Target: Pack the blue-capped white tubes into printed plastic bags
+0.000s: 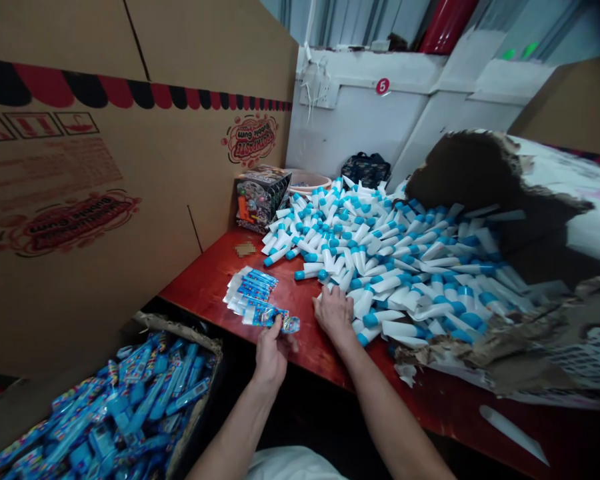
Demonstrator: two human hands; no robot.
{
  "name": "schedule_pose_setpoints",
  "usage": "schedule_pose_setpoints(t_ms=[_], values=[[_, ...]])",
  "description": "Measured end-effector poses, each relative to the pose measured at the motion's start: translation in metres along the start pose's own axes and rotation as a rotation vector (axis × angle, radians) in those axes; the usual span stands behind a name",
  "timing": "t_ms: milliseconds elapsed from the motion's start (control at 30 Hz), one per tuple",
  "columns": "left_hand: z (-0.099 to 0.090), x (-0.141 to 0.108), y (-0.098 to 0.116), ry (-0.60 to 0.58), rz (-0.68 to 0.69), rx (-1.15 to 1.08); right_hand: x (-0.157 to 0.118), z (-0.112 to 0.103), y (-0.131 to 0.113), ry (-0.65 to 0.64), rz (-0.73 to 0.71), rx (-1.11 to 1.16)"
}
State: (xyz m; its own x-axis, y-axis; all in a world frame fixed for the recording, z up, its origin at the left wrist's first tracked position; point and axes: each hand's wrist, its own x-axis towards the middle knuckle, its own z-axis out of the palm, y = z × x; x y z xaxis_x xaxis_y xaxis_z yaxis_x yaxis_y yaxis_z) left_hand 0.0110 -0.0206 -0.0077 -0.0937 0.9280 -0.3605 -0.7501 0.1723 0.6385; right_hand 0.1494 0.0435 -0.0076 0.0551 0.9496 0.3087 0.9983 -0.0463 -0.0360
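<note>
Between thumb and fingers, my left hand (pixel 273 350) pinches a blue printed clear plastic sleeve (pixel 263 315) over the table's front edge. Behind it lies a fanned stack of similar sleeves (pixel 253 285), flat on the wood. My right hand (pixel 335 313) is at the near left edge of a big heap of white tubes with blue caps (pixel 375 247). Its fingers curl down against the tubes, and the fingertips are partly hidden, so what they grip does not show.
A carton of blue wrapped tubes (pixel 145 400) sits below left of the red table (pixel 300 300). Tall printed cardboard (pixel 180 153) walls the left. A patterned box (pixel 263 197), pink basin (pixel 310 181) and dark bag (pixel 366 170) stand behind. A torn carton (pixel 545 180) lies right; a loose tube (pixel 513 433) lies front right.
</note>
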Motion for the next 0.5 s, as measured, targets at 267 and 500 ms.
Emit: schedule_pose_setpoints(t_ms=[267,500], values=[[-0.014,0.005,0.010,0.062,-0.015,-0.147,-0.012,0.015,-0.009,-0.032,-0.139,-0.005],[-0.019,0.001,0.015,0.131,0.127,-0.090,-0.009,0.021,-0.007,-0.013,-0.098,0.218]])
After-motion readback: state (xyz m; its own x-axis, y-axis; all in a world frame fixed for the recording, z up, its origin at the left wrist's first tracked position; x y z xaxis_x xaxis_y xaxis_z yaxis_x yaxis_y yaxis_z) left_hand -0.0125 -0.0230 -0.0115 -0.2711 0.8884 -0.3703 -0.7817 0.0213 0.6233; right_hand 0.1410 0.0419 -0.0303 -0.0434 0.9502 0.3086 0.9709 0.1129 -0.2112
